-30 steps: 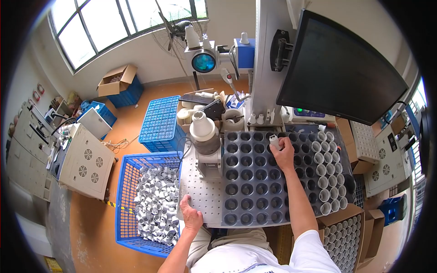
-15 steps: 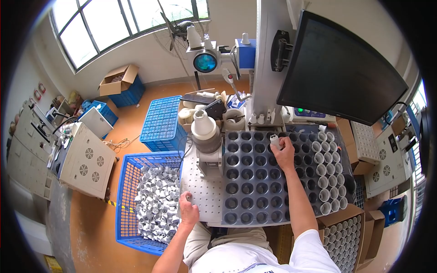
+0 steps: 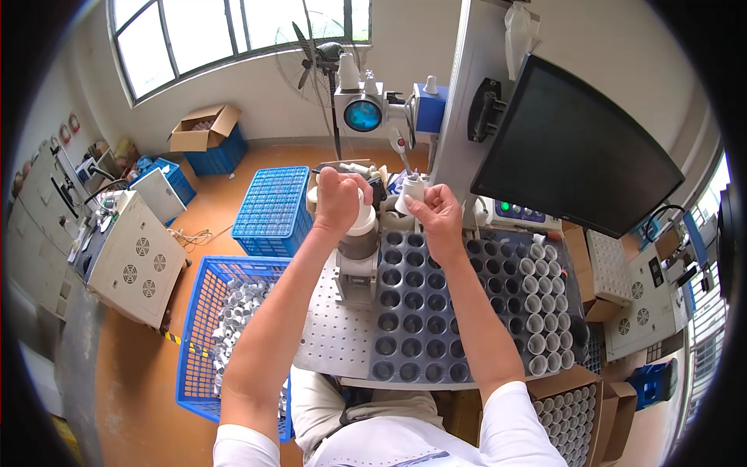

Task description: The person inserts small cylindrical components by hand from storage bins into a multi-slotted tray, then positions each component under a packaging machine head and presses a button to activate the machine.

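My left hand [image 3: 338,198] is closed over the white lamp housing [image 3: 362,220] that sits on the grey fixture [image 3: 356,268] on the bench. My right hand [image 3: 433,212] is raised beside it and pinches a small white housing [image 3: 411,191] between thumb and fingers, just under the laser head [image 3: 363,114]. Below both hands lies the dark grey tray [image 3: 424,311] with rows of round cups. Several cups along its right side hold white housings [image 3: 541,300].
A blue crate [image 3: 214,323] of white housings stands on the floor to the left. A black monitor [image 3: 576,148] hangs at right. Cardboard boxes of parts [image 3: 572,412] sit at lower right. An overturned blue crate [image 3: 272,210] and a grey cabinet [image 3: 124,257] stand further left.
My left hand rose from the bench edge onto the housing on the fixture. My right hand lifted the small housing off the tray toward the laser head. The view tilted up.
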A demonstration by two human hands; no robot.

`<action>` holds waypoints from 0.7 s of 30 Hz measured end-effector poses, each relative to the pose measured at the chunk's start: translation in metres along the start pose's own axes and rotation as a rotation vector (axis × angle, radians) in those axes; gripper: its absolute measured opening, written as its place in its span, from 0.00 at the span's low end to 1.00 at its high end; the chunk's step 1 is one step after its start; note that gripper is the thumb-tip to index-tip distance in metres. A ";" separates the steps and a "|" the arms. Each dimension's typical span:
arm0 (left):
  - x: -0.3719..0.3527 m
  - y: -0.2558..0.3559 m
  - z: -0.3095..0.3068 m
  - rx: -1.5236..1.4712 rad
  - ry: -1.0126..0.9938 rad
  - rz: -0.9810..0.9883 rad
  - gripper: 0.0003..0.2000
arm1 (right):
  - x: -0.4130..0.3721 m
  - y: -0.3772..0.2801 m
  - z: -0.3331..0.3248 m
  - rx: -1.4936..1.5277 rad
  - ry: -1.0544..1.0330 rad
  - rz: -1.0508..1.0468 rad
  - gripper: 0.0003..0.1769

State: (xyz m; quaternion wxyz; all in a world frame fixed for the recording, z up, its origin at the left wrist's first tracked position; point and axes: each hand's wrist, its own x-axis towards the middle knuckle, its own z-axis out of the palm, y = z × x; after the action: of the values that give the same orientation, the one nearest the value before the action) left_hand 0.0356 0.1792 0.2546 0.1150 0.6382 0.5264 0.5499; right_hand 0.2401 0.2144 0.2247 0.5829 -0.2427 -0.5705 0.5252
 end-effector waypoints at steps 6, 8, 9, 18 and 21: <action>-0.064 -0.012 -0.100 0.008 0.376 -0.112 0.13 | -0.007 0.015 0.062 -0.163 -0.243 -0.098 0.20; -0.124 -0.069 -0.132 0.313 0.459 -0.316 0.12 | -0.009 0.029 0.063 -0.195 -0.215 -0.168 0.20; -0.161 -0.111 -0.135 0.504 0.523 -0.230 0.11 | -0.013 0.026 0.067 -0.165 -0.219 -0.113 0.20; -0.345 -0.128 0.002 0.723 -0.017 -0.426 0.12 | -0.032 0.047 -0.058 -0.613 0.058 -0.292 0.17; -0.334 -0.114 0.000 0.737 -0.128 -0.495 0.12 | -0.017 0.062 -0.187 -1.228 0.227 -0.060 0.22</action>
State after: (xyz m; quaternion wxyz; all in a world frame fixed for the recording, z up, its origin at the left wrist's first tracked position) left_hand 0.0267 -0.0399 -0.0226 0.0402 0.5241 0.8158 0.2411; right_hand 0.3948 0.2793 0.1196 0.4085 -0.5714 -0.7096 0.0559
